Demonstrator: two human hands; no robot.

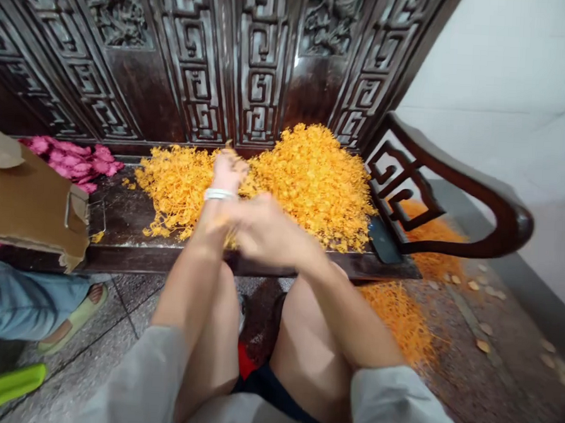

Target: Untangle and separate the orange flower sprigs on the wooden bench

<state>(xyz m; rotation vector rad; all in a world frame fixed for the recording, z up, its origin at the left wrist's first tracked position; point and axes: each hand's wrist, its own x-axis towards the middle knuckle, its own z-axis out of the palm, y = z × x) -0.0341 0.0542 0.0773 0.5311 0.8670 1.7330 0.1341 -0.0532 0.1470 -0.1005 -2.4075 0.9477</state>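
Note:
Two heaps of small orange-yellow flowers with thin curly stems lie on the dark wooden bench seat: a lower flower heap (174,187) on the left and a taller flower heap (322,182) on the right. My left hand (228,167), with a white band at its wrist, reaches into the gap between them. Motion smears its fingers, and bits of orange show around them. Nearer to me, my right hand (262,232) passes over my left forearm in front of the taller heap. It is blurred too, with a spot of orange by its fingertips; what either hand holds is unclear.
Pink flowers (77,160) and a cardboard box (32,198) sit on the bench at left. A phone-like dark object (384,241) lies by the carved armrest (472,215). Loose orange strands (400,322) cover floor at right. Another person's leg (26,299) is at left.

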